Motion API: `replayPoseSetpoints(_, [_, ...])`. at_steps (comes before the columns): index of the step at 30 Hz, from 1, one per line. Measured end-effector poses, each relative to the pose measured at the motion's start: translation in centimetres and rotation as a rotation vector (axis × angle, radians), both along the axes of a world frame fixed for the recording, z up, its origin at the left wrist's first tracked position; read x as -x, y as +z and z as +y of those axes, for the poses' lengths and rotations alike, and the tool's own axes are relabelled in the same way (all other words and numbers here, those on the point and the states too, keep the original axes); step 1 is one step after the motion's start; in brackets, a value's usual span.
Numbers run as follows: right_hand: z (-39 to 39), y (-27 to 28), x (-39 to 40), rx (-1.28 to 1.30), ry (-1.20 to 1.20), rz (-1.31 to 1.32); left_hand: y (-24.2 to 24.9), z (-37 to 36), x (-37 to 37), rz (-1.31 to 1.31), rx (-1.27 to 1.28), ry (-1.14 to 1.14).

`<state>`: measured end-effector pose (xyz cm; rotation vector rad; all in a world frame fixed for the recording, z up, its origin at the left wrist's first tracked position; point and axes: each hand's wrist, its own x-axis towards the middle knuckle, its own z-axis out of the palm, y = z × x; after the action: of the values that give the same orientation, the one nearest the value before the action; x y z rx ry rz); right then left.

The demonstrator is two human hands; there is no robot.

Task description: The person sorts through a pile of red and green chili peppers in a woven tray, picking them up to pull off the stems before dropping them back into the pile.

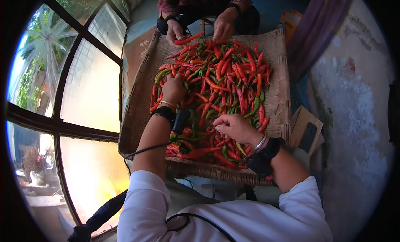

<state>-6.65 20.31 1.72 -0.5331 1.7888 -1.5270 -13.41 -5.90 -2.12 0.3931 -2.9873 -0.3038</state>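
Note:
A large heap of chili peppers point(216, 85), mostly red with some green and orange, lies in a shallow woven tray point(278, 96). My left hand point(174, 90) reaches into the left side of the heap, its fingers bent and closed on a chili pepper; the fingertips are partly hidden. Over the near middle of the heap, my right hand point(235, 127) is curled with thumb and forefinger pinched together. What it holds, if anything, is too small to make out. Red and green peppers lie just below it.
Across the tray another person's hands point(223, 26) handle peppers, one holding a red chili point(189, 38). A framed window point(89, 83) stands on the left. At right are a cardboard box point(304, 127), a purple cloth point(318, 29) and a worn wall point(354, 117). A black cable point(150, 148) runs along my left arm.

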Motion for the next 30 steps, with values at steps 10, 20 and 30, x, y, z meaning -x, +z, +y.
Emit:
replayPoseSetpoints(10, [0.6, 0.7, 0.7, 0.036, -0.086, -0.034, 2.7, 1.8, -6.0, 0.049, -0.171, -0.402])
replayPoseSetpoints(20, [1.2, 0.4, 1.1, 0.054, -0.146, 0.061, 3.0, 8.5, -11.6, -0.150, -0.207, -0.730])
replayPoseSetpoints(30, [0.8, 1.5, 1.0, -0.042, -0.105, 0.012, 4.3, -0.5, -8.5, -0.065, -0.103, -0.185])
